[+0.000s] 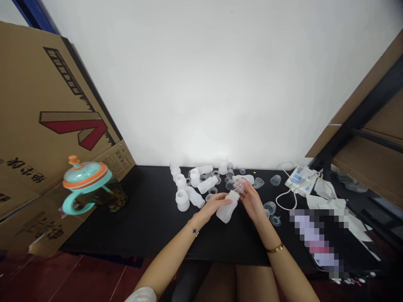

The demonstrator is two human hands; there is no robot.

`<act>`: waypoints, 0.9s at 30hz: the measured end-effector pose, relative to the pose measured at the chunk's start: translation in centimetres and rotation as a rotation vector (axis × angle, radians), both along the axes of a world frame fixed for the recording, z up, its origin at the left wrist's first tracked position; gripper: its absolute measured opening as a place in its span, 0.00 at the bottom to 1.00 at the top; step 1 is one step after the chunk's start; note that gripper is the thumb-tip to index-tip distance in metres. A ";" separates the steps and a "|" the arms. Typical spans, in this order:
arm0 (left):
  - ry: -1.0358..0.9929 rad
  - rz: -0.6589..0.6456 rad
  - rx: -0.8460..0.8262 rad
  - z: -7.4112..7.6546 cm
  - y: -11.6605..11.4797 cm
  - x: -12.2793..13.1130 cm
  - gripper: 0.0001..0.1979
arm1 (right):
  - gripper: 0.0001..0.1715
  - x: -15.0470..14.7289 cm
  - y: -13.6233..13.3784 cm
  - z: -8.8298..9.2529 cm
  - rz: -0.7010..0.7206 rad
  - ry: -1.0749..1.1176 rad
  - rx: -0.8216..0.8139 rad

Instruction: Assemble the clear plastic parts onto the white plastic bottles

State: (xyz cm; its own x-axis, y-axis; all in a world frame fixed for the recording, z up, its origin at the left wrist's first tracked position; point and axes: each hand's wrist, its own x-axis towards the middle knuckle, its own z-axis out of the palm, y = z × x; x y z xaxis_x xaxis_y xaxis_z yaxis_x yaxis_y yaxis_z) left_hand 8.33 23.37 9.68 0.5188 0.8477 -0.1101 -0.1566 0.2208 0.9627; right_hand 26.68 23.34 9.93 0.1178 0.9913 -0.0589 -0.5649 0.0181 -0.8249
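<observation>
My left hand (214, 204) is closed round a milky white baby bottle (227, 212), which tilts with its neck up and to the right. A clear dome-shaped cap (239, 185) sits at the bottle's mouth, pinched in the fingers of my right hand (251, 199). Whether the cap touches the neck I cannot tell. Beyond my hands lie more white bottles (208, 184), some upright and some on their sides. Among them are several translucent rings (213, 191). Right of my right hand lie clear caps (270, 207) and a translucent funnel-like piece (276, 220).
A teal-lidded jug (94, 188) of dark liquid stands at the left before a large cardboard box (47, 105). On the right are a white power strip (300, 180) with cables, crumpled white paper (324, 201) and a blurred-out flat object (317, 243). A white wall (220, 84) rises behind the black table (141, 222).
</observation>
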 end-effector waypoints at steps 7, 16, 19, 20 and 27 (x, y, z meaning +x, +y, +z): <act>0.020 0.007 0.027 0.2 0.0 -0.1 0.21 | 0.23 -0.3 -0.1 0.0 0.042 -0.045 -0.008; 0.020 0.019 0.028 0.5 -0.1 -0.2 0.21 | 0.23 -0.4 -0.2 -0.3 0.064 -0.093 0.016; 0.015 0.024 0.032 0.7 -0.2 -0.2 0.21 | 0.23 -0.5 -0.2 -0.2 0.059 -0.099 0.010; 0.014 0.024 0.034 0.7 -0.2 -0.3 0.21 | 0.24 -0.5 -0.2 -0.2 0.058 -0.099 0.008; -0.001 0.019 0.033 1.0 -0.3 -0.3 0.22 | 0.24 -0.4 -0.2 -0.2 0.062 -0.105 0.010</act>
State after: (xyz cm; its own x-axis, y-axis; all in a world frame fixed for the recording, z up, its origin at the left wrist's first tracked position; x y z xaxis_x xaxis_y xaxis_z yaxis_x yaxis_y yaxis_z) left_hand 8.05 23.03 10.64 0.5030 0.8604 -0.0817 -0.1616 0.1865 0.9691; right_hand 26.23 23.15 9.74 0.0613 0.9973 -0.0400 -0.4759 -0.0060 -0.8795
